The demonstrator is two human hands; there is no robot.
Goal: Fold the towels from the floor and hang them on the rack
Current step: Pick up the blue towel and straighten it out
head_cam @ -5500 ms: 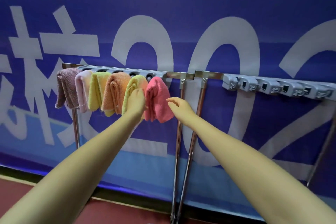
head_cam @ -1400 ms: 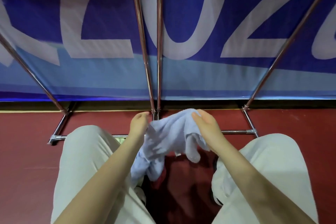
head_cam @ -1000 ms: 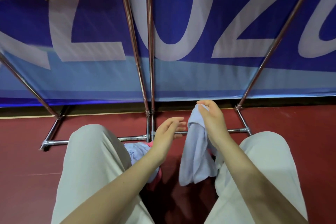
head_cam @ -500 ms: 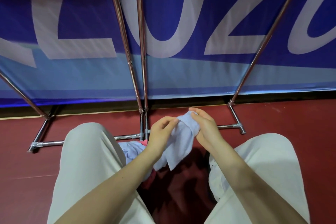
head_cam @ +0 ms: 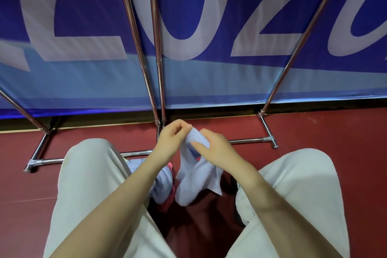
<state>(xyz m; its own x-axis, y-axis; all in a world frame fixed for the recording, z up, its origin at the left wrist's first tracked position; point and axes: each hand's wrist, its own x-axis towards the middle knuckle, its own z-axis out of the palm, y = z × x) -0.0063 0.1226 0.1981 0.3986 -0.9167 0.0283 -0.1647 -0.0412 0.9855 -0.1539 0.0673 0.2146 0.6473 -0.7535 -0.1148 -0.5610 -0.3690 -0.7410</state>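
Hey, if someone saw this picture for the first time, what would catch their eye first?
Probably the two hands at centre: the left hand and right hand pinch the top of a pale blue towel that hangs between the knees. Behind them, a big blue banner with huge white lettering fills the upper half, crossed by the rack's shiny metal poles.

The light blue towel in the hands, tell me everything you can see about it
The light blue towel looks like soft, finely textured cloth, pale blue and unmarked. Both hands pinch its top edge, the left hand and the right hand close together. The rest hangs limp and creased between the knees, above the red floor. It is not yet folded flat.
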